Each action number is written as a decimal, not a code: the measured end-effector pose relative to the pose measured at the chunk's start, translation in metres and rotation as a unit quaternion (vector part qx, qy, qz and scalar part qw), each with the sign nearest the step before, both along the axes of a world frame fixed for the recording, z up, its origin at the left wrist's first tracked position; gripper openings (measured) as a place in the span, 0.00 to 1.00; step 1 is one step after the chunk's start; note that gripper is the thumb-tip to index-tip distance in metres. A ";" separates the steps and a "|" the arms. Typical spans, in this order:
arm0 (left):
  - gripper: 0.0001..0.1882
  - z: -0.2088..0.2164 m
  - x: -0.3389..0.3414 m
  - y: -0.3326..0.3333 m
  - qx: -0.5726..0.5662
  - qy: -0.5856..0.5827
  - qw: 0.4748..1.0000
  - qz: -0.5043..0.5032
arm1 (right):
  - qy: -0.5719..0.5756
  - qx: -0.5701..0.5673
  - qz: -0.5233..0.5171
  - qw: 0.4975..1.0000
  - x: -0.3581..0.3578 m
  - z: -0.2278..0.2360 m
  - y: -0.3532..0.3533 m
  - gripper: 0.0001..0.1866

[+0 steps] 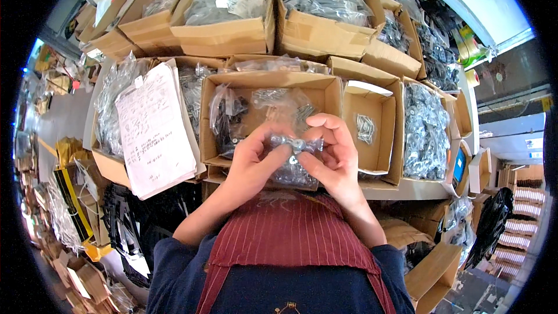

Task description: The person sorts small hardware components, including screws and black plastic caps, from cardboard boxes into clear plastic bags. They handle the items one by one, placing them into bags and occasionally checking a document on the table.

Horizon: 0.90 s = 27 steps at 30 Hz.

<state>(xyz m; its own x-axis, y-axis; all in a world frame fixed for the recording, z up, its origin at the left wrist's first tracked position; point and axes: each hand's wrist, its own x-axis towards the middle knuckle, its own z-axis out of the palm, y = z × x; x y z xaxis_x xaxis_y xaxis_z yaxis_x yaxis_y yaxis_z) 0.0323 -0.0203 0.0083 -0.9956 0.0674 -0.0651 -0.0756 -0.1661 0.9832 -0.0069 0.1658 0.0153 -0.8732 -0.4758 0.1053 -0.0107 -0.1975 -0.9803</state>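
Observation:
Between both hands is a small clear plastic bag (pixel 281 138) with round, silvery metal pieces in it. My left hand (pixel 256 154) pinches it from the left side, its thumb pressed on the pieces. From the right, my right hand (pixel 334 160) grips the same bag with thumb and curled fingers. An open cardboard box (pixel 271 79) lies just beyond and beneath my hands. It holds clear bags of dark parts (pixel 232 107) and a bag of small metal pieces (pixel 270 96). More clear plastic with shiny parts (pixel 290 175) shows just under my hands, at the box's near edge.
To the left, handwritten sheets (pixel 157 128) lean over a box of bagged parts. A smaller box (pixel 372 160) on the right holds a bag of screw-like pieces (pixel 365 128). Beside it stands a box of bagged silvery parts (pixel 426 131). Larger filled cartons (pixel 328 38) line the back.

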 end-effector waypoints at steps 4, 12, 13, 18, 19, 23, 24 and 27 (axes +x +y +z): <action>0.10 0.002 0.000 0.000 0.021 -0.023 0.999 -0.006 | -0.010 -0.012 0.016 1.000 -0.002 0.001 0.004 0.33; 0.10 -0.003 0.000 -0.001 0.089 -0.052 0.995 0.001 | -0.082 -0.095 0.028 0.992 -0.002 0.005 0.002 0.34; 0.10 -0.004 0.000 -0.001 0.095 -0.057 0.994 0.002 | -0.087 -0.095 0.027 0.991 -0.002 0.005 0.001 0.33; 0.09 -0.002 -0.001 -0.002 0.103 -0.058 0.993 -0.005 | -0.088 -0.064 0.036 0.993 -0.005 0.004 0.000 0.29; 0.09 -0.002 -0.001 -0.002 0.100 -0.060 0.993 -0.005 | -0.082 -0.054 0.032 0.995 -0.005 0.004 -0.001 0.28; 0.11 0.000 -0.001 -0.005 0.101 -0.082 0.991 -0.011 | -0.098 -0.039 0.022 0.994 -0.006 0.004 -0.001 0.27; 0.12 0.001 -0.001 -0.006 0.104 -0.091 0.990 -0.014 | -0.095 -0.047 0.014 0.994 -0.006 0.004 -0.001 0.27; 0.15 0.005 -0.001 -0.003 0.121 -0.092 0.988 -0.010 | -0.094 -0.073 -0.012 0.993 -0.007 0.002 -0.001 0.27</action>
<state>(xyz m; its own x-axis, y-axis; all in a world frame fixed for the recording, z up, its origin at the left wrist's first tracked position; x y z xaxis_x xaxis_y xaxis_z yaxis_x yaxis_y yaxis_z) 0.0310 -0.0235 0.0132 -0.9667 0.1235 -0.2242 -0.2550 -0.3922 0.8838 -0.0142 0.1653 0.0171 -0.8950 -0.4460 0.0056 0.1635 -0.3398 -0.9262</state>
